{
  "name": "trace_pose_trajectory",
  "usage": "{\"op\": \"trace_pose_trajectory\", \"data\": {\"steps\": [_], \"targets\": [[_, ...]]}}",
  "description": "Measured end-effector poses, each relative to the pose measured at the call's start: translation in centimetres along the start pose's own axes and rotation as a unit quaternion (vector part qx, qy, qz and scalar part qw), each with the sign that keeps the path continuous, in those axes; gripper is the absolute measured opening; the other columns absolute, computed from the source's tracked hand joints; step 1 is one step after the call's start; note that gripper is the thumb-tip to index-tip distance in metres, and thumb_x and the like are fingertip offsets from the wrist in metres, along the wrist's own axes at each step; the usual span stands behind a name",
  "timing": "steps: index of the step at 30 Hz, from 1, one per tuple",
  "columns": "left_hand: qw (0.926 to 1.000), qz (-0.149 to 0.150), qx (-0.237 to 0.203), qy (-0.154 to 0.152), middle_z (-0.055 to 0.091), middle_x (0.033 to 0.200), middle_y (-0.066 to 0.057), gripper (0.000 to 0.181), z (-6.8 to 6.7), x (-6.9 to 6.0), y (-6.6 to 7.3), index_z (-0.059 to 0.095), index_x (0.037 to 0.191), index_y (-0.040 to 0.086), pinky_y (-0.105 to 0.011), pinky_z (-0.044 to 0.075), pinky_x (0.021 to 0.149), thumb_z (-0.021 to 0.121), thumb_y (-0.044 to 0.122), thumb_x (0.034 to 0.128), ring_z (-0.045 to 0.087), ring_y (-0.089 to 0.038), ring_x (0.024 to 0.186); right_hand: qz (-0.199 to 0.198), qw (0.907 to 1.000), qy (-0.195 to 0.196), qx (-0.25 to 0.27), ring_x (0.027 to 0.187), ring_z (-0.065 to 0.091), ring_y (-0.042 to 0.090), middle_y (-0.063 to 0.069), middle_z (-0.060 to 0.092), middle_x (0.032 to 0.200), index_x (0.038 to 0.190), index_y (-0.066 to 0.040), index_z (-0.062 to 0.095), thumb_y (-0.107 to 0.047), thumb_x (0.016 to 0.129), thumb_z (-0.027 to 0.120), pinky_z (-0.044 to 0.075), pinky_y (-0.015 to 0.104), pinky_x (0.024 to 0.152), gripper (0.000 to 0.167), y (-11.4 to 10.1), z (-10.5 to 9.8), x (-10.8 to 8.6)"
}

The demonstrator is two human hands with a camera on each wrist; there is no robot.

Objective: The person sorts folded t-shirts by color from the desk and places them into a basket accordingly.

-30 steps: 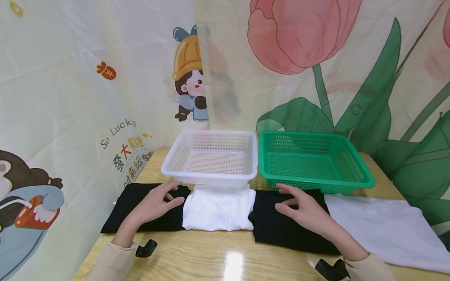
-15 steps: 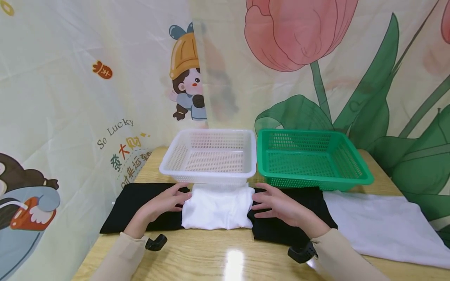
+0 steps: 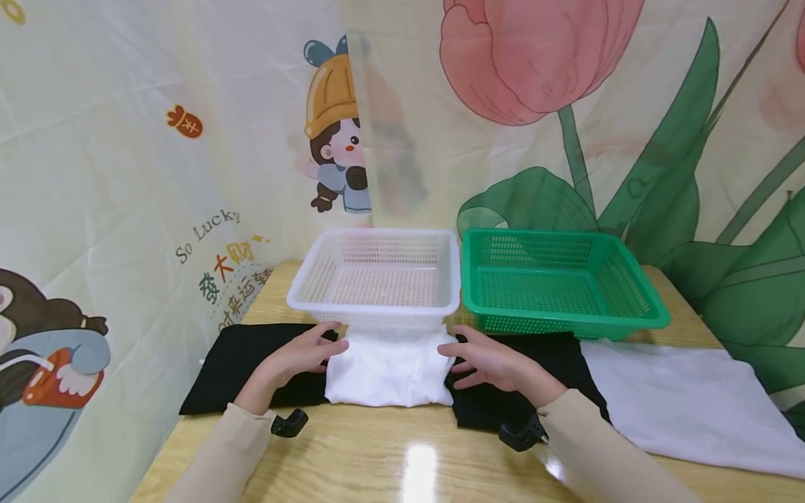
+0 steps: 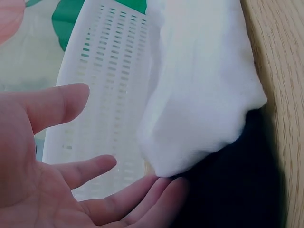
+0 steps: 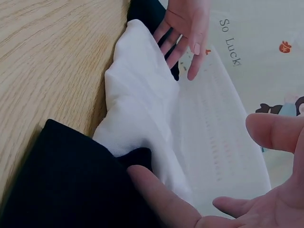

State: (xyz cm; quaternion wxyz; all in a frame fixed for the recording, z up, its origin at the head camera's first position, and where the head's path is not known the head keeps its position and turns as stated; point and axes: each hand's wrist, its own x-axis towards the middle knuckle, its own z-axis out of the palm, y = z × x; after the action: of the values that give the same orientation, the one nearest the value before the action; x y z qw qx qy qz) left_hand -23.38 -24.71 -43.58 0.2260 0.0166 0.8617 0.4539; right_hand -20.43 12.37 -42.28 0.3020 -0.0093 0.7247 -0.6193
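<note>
- Clock positions are taken from the folded white cloth (image 3: 390,370) as seen in the head view; it is laid on the wooden table (image 3: 352,447) between the two hands.
- The left hand (image 3: 295,355) is placed at 9 o'clock, partly over the left black cloth (image 3: 229,370). Its fingers are loosely spread, thumb well apart; nothing is gripped.
- The right hand (image 3: 489,360) is placed at 3 o'clock, over the right black cloth (image 3: 556,353). Its fingers are likewise parted, and nothing is held.
- The fingertips of both hands are brought close to the white cloth's side edges; whether contact is made cannot be told.
- The white basket (image 3: 374,311) is set at 12 o'clock, just beyond the cloth.
- The green basket (image 3: 553,321) is set at 2 o'clock, beside the white one.
- A wider white cloth (image 3: 685,405) is spread at 3 o'clock, beyond the right black cloth.
</note>
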Motion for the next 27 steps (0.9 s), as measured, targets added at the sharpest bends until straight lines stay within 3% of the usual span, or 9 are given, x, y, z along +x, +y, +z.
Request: {"op": "trace_pose_trajectory", "data": {"steps": [6, 11, 16, 21, 27], "targets": [[0.9989, 0.003, -0.037, -0.029, 0.057, 0.144, -0.025, 0.076, 0.4, 0.6, 0.0, 0.026, 0.166, 0.009, -0.052, 0.055, 0.104, 0.065, 0.035, 0.1071, 0.064, -0.035, 0.126, 0.003, 0.9999, -0.007, 0.012, 0.138, 0.051, 0.049, 0.032, 0.042, 0.157, 0.168, -0.001, 0.011, -0.031, 0.104, 0.067, 0.058, 0.050, 0.099, 0.091, 0.0, 0.1, 1.2], [0.9969, -0.001, -0.057, -0.055, 0.058, 0.139, -0.021, 0.076, 0.9, 0.7, 0.0, 0.029, 0.165, 0.006, -0.052, 0.055, 0.102, 0.068, 0.031, 0.1052, 0.063, -0.031, 0.123, -0.001, 0.9984, -0.014, 0.055, 0.138, 0.051, 0.047, 0.035, 0.043, 0.153, 0.165, 0.007, 0.006, -0.024, 0.104, 0.064, 0.048, 0.055, 0.113, 0.090, 0.1, 0.6, 2.0], [0.9974, -0.001, -0.057, -0.045, 0.052, 0.135, -0.018, 0.079, 0.8, 0.3, -0.1, 0.033, 0.164, 0.010, -0.053, 0.057, 0.098, 0.076, 0.024, 0.0998, 0.061, -0.030, 0.119, -0.013, 0.9983, -0.017, 0.055, 0.142, 0.048, 0.048, 0.032, 0.044, 0.154, 0.165, 0.006, 0.010, -0.021, 0.104, 0.062, 0.038, 0.059, 0.120, 0.085, 0.1, 1.2, 2.4], [0.9931, 0.017, -0.099, -0.060, 0.045, 0.141, -0.018, 0.086, 0.8, -0.1, -0.6, 0.030, 0.166, 0.014, -0.050, 0.057, 0.095, 0.080, 0.015, 0.0961, 0.061, -0.030, 0.117, -0.021, 0.9965, -0.023, 0.077, 0.145, 0.045, 0.050, 0.033, 0.037, 0.159, 0.166, 0.004, 0.014, -0.015, 0.104, 0.062, 0.039, 0.058, 0.120, 0.081, 0.9, 1.7, 2.9], [0.9915, 0.034, -0.120, -0.038, 0.037, 0.154, -0.026, 0.090, 1.0, -0.4, -0.9, 0.029, 0.167, 0.016, -0.046, 0.054, 0.101, 0.081, 0.009, 0.0940, 0.057, -0.035, 0.128, -0.032, 0.9947, -0.009, 0.097, 0.134, 0.054, 0.038, 0.029, 0.043, 0.153, 0.166, 0.000, 0.023, -0.010, 0.103, 0.066, 0.044, 0.052, 0.117, 0.077, 1.2, 2.7, 2.8]]}}
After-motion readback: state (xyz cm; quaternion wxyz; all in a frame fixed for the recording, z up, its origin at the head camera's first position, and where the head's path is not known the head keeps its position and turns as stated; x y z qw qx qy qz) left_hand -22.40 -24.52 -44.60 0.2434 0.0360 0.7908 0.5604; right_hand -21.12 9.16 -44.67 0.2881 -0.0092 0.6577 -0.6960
